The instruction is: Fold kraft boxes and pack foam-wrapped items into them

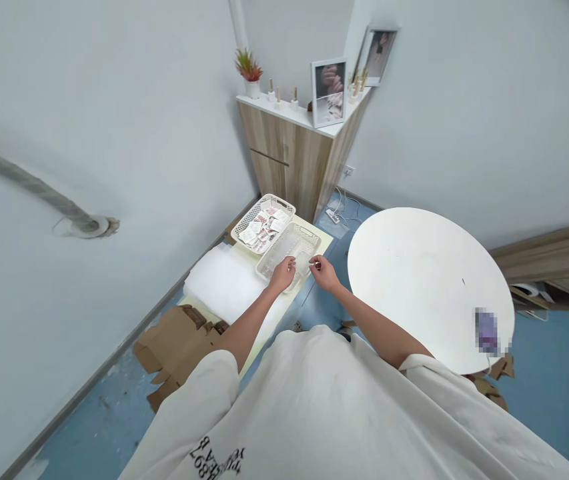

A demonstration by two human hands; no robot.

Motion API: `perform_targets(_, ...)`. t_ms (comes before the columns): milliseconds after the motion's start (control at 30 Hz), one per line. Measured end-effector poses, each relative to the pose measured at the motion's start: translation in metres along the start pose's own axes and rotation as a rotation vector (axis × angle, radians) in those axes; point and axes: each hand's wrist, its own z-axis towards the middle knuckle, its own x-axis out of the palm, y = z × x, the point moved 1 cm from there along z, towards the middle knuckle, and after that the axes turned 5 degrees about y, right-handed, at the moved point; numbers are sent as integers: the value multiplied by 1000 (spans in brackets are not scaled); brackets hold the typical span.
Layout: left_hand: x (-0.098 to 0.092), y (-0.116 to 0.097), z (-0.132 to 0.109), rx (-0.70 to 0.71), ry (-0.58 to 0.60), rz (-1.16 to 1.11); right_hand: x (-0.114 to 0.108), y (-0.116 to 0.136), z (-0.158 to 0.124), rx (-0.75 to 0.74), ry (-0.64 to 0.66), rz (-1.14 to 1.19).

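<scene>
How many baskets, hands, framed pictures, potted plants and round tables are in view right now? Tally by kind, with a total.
Baskets: 2
Hands: 2
Framed pictures: 2
Potted plant: 1
Round table: 1
Total: 8

The scene is viewed from the person's head, facing forward and steeply down: the shirt [324,400] is seen very near, the left edge of the round table [409,280] farther out, the cabinet [307,160] beyond.
</scene>
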Motion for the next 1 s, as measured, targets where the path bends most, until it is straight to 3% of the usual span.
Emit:
perform_targets(167, 52, -43, 16, 51, 54, -50, -52, -39, -27, 158, -204, 125)
perform_targets(300, 106, -79, 21, 47, 137, -73, -95, -82, -57, 285, -359, 211)
perform_targets(633, 280, -161, 12, -72, 293, 38, -215, -188, -157, 463, -408, 281)
perform_targets(800, 356, -181, -3, -164, 376, 128, -256, -238, -205, 549, -374, 280)
perform_targets(1000, 426, -182, -16, -230, 481, 197, -273, -288, -250, 633, -355, 265)
